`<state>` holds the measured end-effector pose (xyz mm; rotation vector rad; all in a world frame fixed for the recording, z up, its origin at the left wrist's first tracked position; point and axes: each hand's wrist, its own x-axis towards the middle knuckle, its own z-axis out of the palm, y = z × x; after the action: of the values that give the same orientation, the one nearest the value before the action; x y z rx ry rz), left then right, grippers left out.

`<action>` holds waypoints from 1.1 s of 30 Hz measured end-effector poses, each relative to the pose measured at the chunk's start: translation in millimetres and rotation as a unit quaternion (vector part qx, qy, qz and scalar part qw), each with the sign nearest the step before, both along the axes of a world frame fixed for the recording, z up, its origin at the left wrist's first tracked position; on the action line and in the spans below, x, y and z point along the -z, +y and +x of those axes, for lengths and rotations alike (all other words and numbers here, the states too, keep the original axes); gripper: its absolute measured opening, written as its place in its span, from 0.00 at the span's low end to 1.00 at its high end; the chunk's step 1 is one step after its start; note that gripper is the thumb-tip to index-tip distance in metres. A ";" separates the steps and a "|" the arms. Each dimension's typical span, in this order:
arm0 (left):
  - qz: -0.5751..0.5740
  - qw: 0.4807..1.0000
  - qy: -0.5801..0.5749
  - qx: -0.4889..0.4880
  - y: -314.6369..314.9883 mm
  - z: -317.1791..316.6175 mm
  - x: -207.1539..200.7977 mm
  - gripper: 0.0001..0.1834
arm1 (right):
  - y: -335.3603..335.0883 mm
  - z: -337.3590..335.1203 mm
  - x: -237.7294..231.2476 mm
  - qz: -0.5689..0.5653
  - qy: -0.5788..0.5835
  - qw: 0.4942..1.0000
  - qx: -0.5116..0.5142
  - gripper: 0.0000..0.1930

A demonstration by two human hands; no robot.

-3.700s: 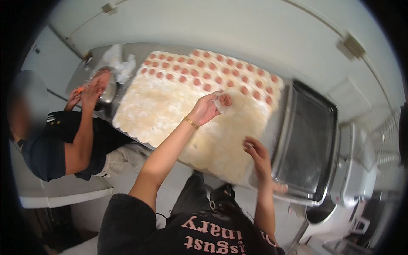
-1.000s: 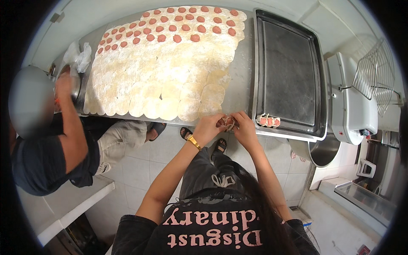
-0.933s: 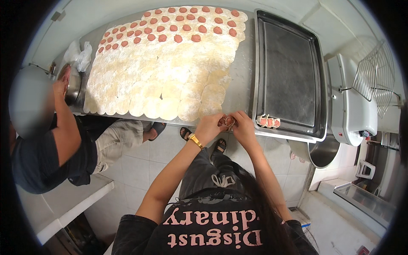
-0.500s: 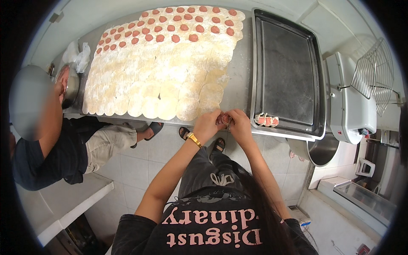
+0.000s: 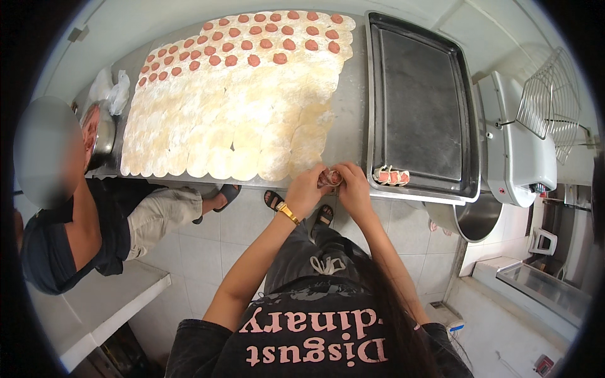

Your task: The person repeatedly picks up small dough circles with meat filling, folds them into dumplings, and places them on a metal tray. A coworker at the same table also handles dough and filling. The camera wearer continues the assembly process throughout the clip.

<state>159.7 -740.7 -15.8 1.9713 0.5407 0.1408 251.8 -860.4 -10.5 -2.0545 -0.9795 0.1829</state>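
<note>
Both my hands meet at the table's near edge around one dumpling (image 5: 332, 179), its pink filling showing at the top inside the pale wrapper. My left hand (image 5: 309, 187) is closed on its left side, and my right hand (image 5: 353, 184) pinches it from the right. Floured round dough wrappers (image 5: 233, 120) lie overlapped in a broad sheet to the left, with pink meat portions (image 5: 254, 60) on the far rows. A few open-topped dumplings (image 5: 392, 176) stand in a row in the near left corner of the dark baking tray (image 5: 370, 113).
At the left, a co-worker (image 5: 75, 233) reaches into a metal bowl of pink meat (image 5: 103, 142), beside a white plastic bag (image 5: 118, 94). A grey-white mixer (image 5: 513, 148) with a wire guard (image 5: 551, 94) and a metal mixing bowl (image 5: 479, 220) stand right of the tray.
My hands have shifted very slightly round the dumpling, and its filling shows more clearly. The view has moved a little. The co-worker's arm has lowered slightly by the bowl.
</note>
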 end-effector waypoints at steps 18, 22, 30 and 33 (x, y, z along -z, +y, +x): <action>0.088 0.994 0.036 0.054 6.0 3.4 -7.7 0.15 | -3.2 -2.2 -1.2 -0.011 0.040 0.999 -0.003 0.20; 0.119 0.992 -0.033 0.019 4.3 4.1 -8.0 0.14 | -1.1 -3.7 -3.6 -0.005 0.004 1.000 0.005 0.19; 0.077 0.996 -0.002 0.049 10.2 2.6 -2.4 0.13 | -1.0 -1.9 -7.4 -0.045 0.001 0.999 -0.026 0.22; 0.131 0.988 0.043 0.062 9.8 1.9 -9.1 0.13 | 2.8 -1.2 -7.8 -0.059 -0.001 0.997 -0.056 0.15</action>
<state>161.6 -730.9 -6.7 2.2704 0.4729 0.0503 250.6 -857.5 -2.7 -2.1085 -1.1086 0.3042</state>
